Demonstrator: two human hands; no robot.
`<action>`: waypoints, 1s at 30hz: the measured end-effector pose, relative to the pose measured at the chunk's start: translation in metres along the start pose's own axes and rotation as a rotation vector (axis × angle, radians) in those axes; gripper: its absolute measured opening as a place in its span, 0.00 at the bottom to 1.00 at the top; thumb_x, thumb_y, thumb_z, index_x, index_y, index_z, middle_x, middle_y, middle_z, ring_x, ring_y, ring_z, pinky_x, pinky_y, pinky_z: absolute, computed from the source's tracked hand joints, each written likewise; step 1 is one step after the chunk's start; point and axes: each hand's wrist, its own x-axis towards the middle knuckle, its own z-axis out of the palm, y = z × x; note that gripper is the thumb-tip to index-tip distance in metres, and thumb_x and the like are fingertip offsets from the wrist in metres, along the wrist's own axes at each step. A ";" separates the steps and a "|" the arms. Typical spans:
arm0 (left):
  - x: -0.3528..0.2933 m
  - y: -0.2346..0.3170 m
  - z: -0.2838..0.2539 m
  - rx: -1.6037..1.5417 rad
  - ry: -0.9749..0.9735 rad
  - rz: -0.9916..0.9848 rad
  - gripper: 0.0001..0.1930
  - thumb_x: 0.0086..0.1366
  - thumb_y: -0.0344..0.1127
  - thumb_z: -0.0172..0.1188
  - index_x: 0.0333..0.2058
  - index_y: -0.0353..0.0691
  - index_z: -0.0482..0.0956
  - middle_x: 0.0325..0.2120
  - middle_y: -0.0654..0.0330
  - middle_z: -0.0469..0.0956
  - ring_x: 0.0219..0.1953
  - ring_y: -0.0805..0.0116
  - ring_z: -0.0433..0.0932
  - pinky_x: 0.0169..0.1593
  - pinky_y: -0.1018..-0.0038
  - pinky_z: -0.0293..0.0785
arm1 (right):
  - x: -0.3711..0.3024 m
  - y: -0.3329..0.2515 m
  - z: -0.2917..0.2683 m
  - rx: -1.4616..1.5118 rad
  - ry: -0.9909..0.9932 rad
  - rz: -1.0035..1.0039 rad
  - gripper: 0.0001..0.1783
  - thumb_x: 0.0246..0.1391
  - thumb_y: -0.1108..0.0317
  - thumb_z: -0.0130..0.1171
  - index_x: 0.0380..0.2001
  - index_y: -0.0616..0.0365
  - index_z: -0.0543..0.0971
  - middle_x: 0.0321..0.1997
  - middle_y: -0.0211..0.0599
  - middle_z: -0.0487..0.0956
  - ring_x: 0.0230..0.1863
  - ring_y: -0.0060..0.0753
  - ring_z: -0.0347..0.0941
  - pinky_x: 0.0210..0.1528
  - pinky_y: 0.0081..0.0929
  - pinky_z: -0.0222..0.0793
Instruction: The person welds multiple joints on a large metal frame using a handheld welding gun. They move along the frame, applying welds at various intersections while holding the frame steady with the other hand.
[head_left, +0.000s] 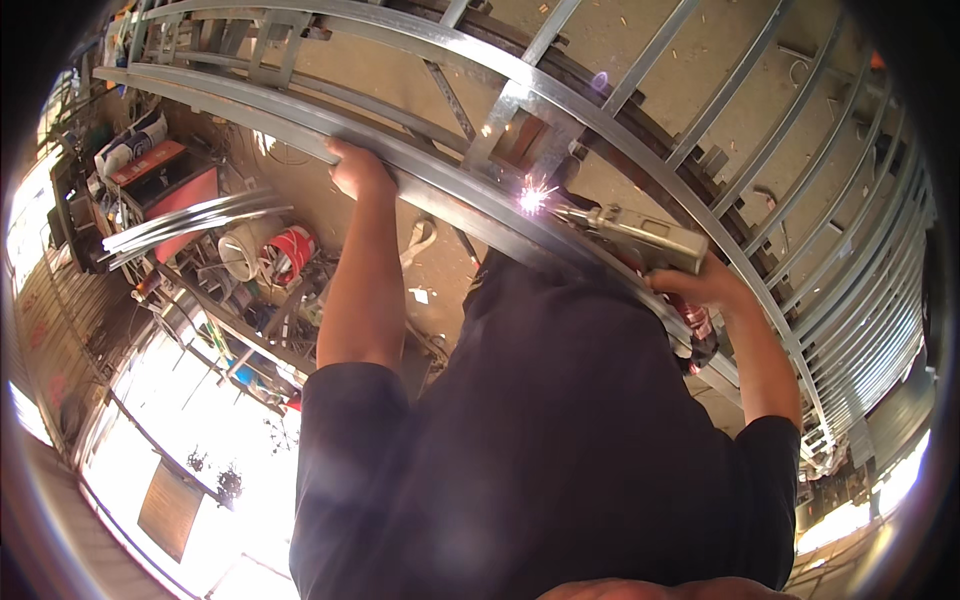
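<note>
My left hand point(362, 172) is closed over the near edge of a long grey steel tube point(450, 182) that crosses in front of my body. In my right hand point(712, 286) is a brass-coloured welding gun point(652, 238), its nozzle pointing left. At the nozzle's tip a bright pinkish-white arc with sparks point(533, 197) burns on or beside the tube's far side; the glare hides the exact spot. Just beyond lies a curved steel rail point(560, 90), part of a large frame with several parallel bars point(740, 75).
At left, a bundle of bright metal rods point(190, 225) lies above a white bucket point(238, 252) and a red-and-white bucket point(288, 252). A red-topped stand point(150, 165) is behind them. Scraps dot the floor point(640, 30); barred framework fills the right side.
</note>
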 end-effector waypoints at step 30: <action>-0.066 0.237 0.126 0.722 -0.919 1.280 0.24 0.67 0.52 0.63 0.56 0.46 0.83 0.48 0.45 0.85 0.50 0.43 0.83 0.54 0.59 0.77 | 0.081 -0.270 -0.050 0.003 0.149 -0.201 0.23 0.45 0.68 0.72 0.47 0.62 0.83 0.38 0.35 0.85 0.37 0.29 0.81 0.38 0.30 0.81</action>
